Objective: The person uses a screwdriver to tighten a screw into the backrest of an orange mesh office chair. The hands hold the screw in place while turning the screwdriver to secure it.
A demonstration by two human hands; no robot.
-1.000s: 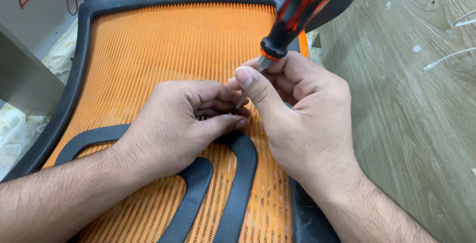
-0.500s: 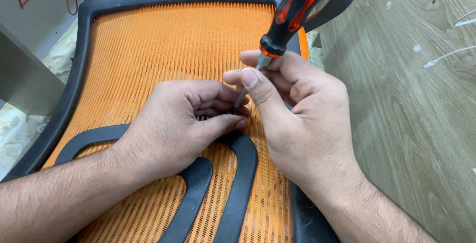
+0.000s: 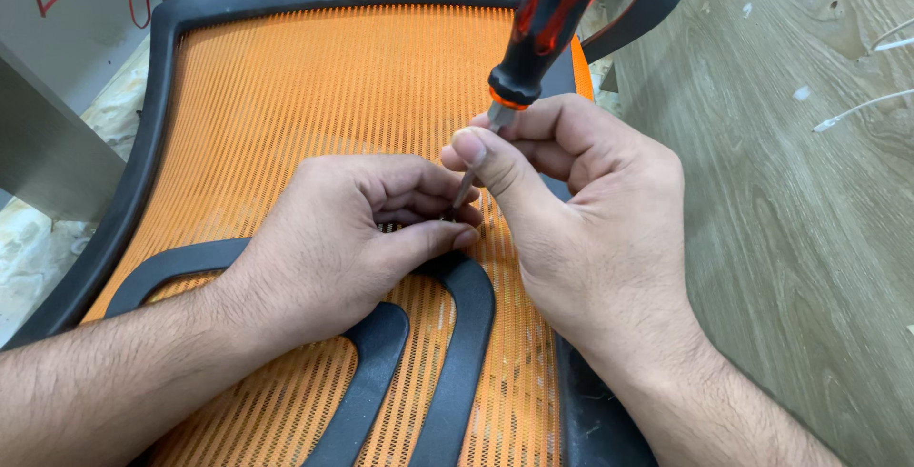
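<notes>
1. Two bare hands work close together over an orange mesh chair back (image 3: 314, 96) that lies flat, framed in black plastic.
2. At the right hand (image 3: 581, 210), the grip is pressed together: thumb and fingers pinch the thin metal shaft of a screwdriver (image 3: 547, 24), whose black and red handle rises up and away above the knuckles.
3. Below that grip, the shaft's tip drops into the gap between the two hands; whether it touches anything there cannot be told.
4. At the left hand (image 3: 352, 238), the grip is curled shut, thumb against fingertips, on something too small and hidden to make out, just left of the screwdriver tip.
5. Under the left grip sits the curved black lumbar brace (image 3: 457, 334), its two arms running toward the viewer across the mesh.
6. Right of both grips, beyond the chair's black rim, lies a grey-brown wood-grain floor (image 3: 790, 238) with white scraps and thin white cables (image 3: 857, 107) lying on it.
7. Left of the grips, past the frame, stands a grey panel (image 3: 38, 153), with pale crumpled wrapping (image 3: 38, 238) below it.
</notes>
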